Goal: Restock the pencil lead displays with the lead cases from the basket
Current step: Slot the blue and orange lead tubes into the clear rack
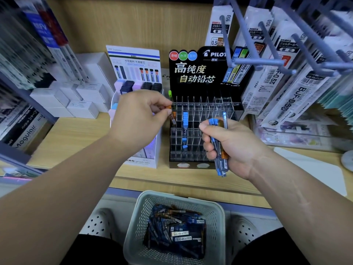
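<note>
A black Pilot lead display [202, 77] with clear acrylic slots [196, 131] stands on the wooden shelf. My left hand [139, 119] pinches an orange-capped lead case [172, 114] at the display's upper left slot. My right hand [229, 148] grips a bundle of lead cases [219, 144], blue-capped and orange-capped, in front of the display's right half. A few blue-capped cases [185, 121] stand in the slots. The grey perforated basket [137, 222] sits below the shelf edge, with several dark lead cases [177, 232] inside.
A white Mono graph lead display [137, 73] stands left of the Pilot one. White boxes [76, 100] are stacked at the left. Packs of refills [286, 83] hang on grey hooks [254, 48] at upper right. My white perforated shoes [99, 224] flank the basket.
</note>
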